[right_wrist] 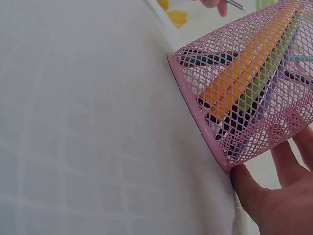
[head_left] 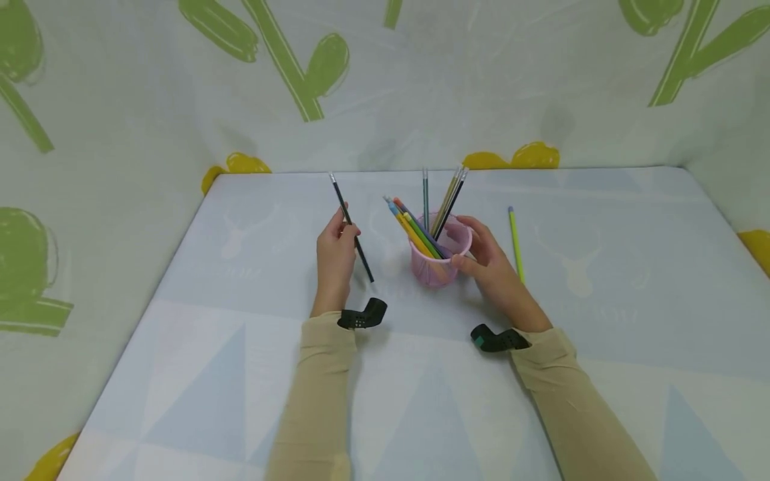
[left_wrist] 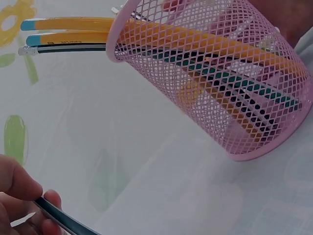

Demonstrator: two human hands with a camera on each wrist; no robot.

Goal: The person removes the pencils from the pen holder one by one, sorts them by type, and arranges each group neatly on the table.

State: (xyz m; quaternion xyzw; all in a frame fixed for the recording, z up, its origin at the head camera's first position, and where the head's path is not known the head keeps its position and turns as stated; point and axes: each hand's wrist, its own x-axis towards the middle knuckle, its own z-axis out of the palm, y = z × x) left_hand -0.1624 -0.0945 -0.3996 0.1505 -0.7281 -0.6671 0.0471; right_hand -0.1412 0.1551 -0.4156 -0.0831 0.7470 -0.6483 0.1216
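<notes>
My left hand (head_left: 337, 257) pinches a dark pencil (head_left: 361, 252) between thumb and fingers. It slants with its silvery end up and away from me. Just right of it stands a pink mesh pencil cup (head_left: 438, 272), which my right hand (head_left: 496, 270) holds by its right side. In the right wrist view the thumb lies at the cup's base rim. Several pencils lean inside the cup: an orange-yellow pencil (left_wrist: 73, 24), a green pencil (head_left: 421, 234) and dark ones with silvery ends among them.
A lime-green pencil (head_left: 516, 244) lies on the table right of the cup, partly behind my right hand. The table cover (head_left: 198, 321) is pale with blue triangles. A white curtain (head_left: 409, 87) with green plant shapes hangs behind the far edge.
</notes>
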